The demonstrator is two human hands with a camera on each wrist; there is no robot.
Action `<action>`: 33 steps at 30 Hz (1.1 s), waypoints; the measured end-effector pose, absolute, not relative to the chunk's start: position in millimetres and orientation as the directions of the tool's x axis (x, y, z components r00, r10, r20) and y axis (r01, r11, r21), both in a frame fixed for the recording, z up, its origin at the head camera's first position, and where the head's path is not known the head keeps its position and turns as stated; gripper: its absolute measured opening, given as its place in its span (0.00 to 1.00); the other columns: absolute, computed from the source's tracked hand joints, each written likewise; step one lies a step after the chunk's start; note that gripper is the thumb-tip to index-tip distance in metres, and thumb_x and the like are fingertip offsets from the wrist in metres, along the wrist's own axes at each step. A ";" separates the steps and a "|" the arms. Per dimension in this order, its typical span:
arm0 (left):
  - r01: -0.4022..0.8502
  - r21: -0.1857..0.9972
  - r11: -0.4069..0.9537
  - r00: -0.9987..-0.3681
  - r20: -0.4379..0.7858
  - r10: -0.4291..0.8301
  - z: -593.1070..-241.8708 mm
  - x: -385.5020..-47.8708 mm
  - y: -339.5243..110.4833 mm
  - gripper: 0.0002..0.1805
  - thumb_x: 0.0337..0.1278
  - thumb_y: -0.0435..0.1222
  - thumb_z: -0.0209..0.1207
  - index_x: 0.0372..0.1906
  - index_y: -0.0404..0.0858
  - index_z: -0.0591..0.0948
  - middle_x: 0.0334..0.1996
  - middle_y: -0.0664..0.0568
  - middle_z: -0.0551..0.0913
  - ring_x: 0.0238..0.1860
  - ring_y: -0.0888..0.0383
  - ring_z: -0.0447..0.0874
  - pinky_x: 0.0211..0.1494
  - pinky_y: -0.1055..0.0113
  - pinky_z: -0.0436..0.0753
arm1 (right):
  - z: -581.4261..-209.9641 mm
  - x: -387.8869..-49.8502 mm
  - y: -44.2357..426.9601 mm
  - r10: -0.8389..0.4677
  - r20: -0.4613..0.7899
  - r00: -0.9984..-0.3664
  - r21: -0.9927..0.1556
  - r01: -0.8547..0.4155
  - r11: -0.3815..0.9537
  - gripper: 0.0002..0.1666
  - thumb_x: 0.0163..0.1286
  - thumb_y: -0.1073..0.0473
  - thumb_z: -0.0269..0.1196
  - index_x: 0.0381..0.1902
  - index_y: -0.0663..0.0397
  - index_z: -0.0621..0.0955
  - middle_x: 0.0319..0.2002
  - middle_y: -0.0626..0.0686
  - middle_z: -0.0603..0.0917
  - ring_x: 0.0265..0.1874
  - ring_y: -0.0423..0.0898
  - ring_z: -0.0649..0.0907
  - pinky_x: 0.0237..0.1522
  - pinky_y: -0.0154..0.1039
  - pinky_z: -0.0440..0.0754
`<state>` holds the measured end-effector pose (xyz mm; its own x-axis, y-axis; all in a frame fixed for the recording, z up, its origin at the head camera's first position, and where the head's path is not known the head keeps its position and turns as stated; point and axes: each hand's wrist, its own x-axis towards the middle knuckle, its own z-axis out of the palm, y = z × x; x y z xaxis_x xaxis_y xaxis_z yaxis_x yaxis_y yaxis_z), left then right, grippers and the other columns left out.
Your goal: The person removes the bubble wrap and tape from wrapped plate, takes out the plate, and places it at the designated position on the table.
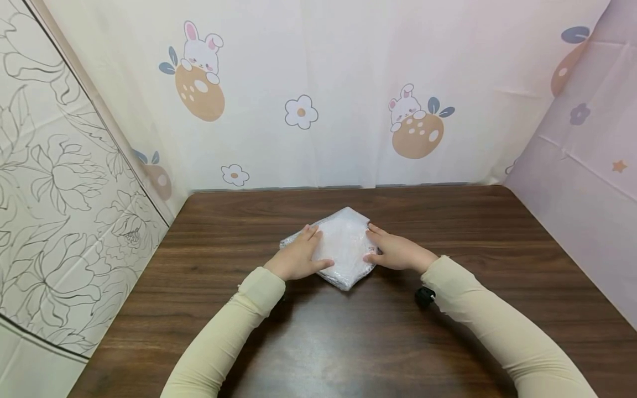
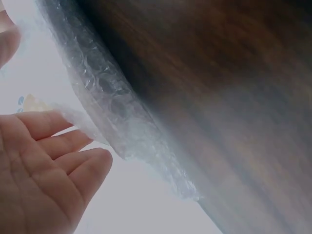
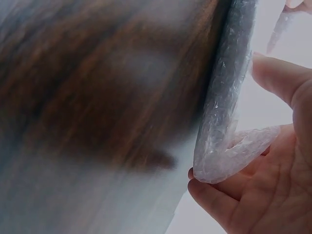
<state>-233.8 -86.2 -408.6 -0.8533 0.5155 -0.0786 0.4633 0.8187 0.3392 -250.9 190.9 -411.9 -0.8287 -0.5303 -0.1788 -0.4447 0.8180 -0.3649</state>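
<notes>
A package in clear bubble wrap (image 1: 343, 243), white on top, lies at an angle on the brown table. My left hand (image 1: 298, 257) holds its left side, fingers spread and thumb over the near left edge. In the left wrist view, some fingertips of that hand (image 2: 48, 170) pass behind the wrap's edge (image 2: 117, 105). At the package's right side my right hand (image 1: 398, 251) grips it, thumb on the white top. The right wrist view has fingers of this hand (image 3: 263, 180) under a folded corner of the wrap (image 3: 219, 156). Parts of the fingertips are hidden.
The dark wood table (image 1: 348, 342) meets a curtain (image 1: 343, 138) with rabbit and flower prints at its far edge. A panel with flower line drawings (image 1: 64, 182) stands along the left, and a pale wall covering (image 1: 587, 155) along the right.
</notes>
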 end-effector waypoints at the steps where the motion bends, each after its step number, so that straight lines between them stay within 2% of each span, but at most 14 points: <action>1: 0.465 0.339 0.818 -0.854 -0.070 0.515 -408.4 -234.1 -86.4 0.48 0.63 0.61 0.54 0.76 0.32 0.57 0.78 0.42 0.51 0.79 0.44 0.44 0.79 0.53 0.55 | -411.8 -250.9 190.9 -0.530 -0.179 -0.829 -0.365 -0.444 0.818 0.46 0.72 0.46 0.58 0.74 0.71 0.56 0.77 0.68 0.50 0.75 0.63 0.57 0.73 0.58 0.60; 6: 0.500 0.342 0.796 -0.851 0.024 0.524 -407.0 -235.5 -86.9 0.44 0.64 0.58 0.56 0.73 0.32 0.62 0.76 0.40 0.58 0.77 0.41 0.52 0.77 0.52 0.60 | -410.1 -250.0 190.5 -0.531 -0.184 -0.827 -0.374 -0.440 0.816 0.46 0.72 0.47 0.59 0.74 0.70 0.56 0.77 0.68 0.50 0.75 0.62 0.57 0.73 0.59 0.60; 12: 0.539 0.311 0.783 -0.841 0.147 0.520 -404.7 -237.8 -86.8 0.37 0.63 0.52 0.60 0.69 0.34 0.69 0.71 0.42 0.68 0.73 0.44 0.63 0.72 0.52 0.69 | -410.4 -250.1 190.4 -0.539 -0.185 -0.822 -0.380 -0.446 0.810 0.46 0.72 0.47 0.59 0.74 0.71 0.55 0.76 0.69 0.49 0.75 0.63 0.56 0.73 0.59 0.59; 19: 0.597 0.310 0.740 -0.797 0.339 0.500 -404.0 -239.0 -87.7 0.21 0.63 0.40 0.62 0.58 0.35 0.80 0.58 0.45 0.81 0.59 0.49 0.81 0.62 0.57 0.79 | -409.9 -250.3 190.9 -0.546 -0.182 -0.818 -0.389 -0.450 0.804 0.47 0.72 0.48 0.59 0.74 0.72 0.55 0.77 0.69 0.48 0.76 0.63 0.55 0.73 0.59 0.59; 27: 0.640 0.280 0.716 -0.731 0.509 0.454 -402.8 -243.4 -87.9 0.11 0.64 0.33 0.61 0.48 0.37 0.85 0.46 0.47 0.87 0.48 0.52 0.87 0.51 0.61 0.84 | -410.5 -251.2 191.1 -0.548 -0.181 -0.816 -0.384 -0.455 0.803 0.47 0.72 0.48 0.59 0.74 0.72 0.54 0.77 0.69 0.48 0.75 0.64 0.56 0.73 0.59 0.59; 33: 0.629 0.271 0.728 -0.724 0.545 0.423 -398.2 -249.0 -91.3 0.10 0.65 0.32 0.60 0.47 0.37 0.85 0.43 0.47 0.88 0.44 0.53 0.88 0.48 0.61 0.85 | -410.3 -251.7 191.6 -0.552 -0.178 -0.815 -0.396 -0.454 0.798 0.47 0.72 0.48 0.59 0.74 0.72 0.54 0.77 0.69 0.48 0.75 0.64 0.55 0.73 0.59 0.58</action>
